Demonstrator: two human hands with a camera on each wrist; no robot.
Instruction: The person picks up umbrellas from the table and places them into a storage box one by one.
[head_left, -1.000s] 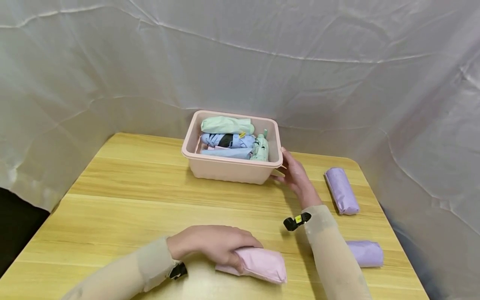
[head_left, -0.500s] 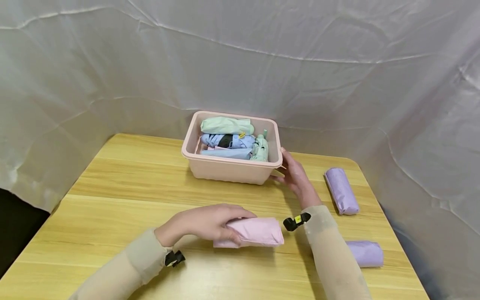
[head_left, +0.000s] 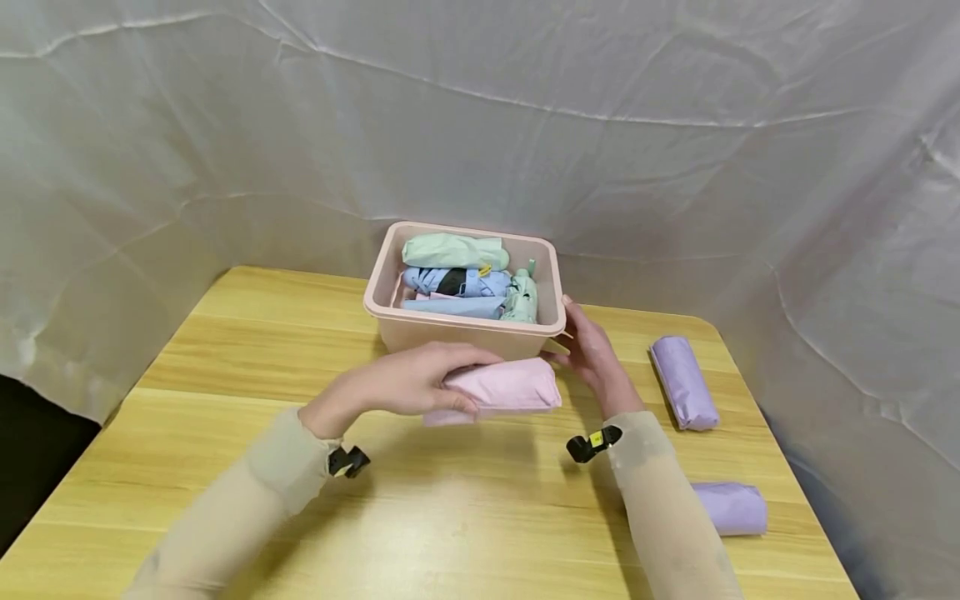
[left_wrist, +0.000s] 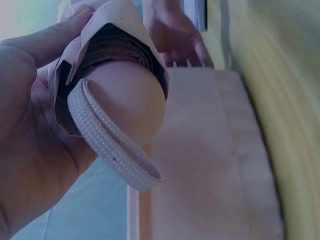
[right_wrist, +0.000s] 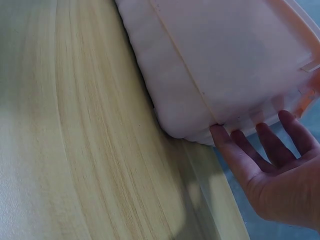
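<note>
- Pink folded umbrella sits in the left hand, fingers curled over its top and thumb underneath, held off the table just in front of the pink bin's near wall, centre of the head view.
- Seen from the left wrist, the umbrella's rounded handle end and its loose wrist strap point out of the grip; the strap dangles free and could, I judge, catch on the bin rim if the umbrella goes over it.
- Right hand lies with straight fingers against the right end of the pink bin, holding nothing; the right wrist view shows the fingertips touching the bin's lower corner.
- That flat-handed contact steadies only one end, so a knock from the umbrella against the near wall might slide or turn the bin.
- Inside the bin, a green umbrella, blue ones and another green one already fill most of the space; a further one may sit high and roll off.
- Two lilac umbrellas lie on the wooden table at right, near the right sleeve, which could nudge them towards the edge.
</note>
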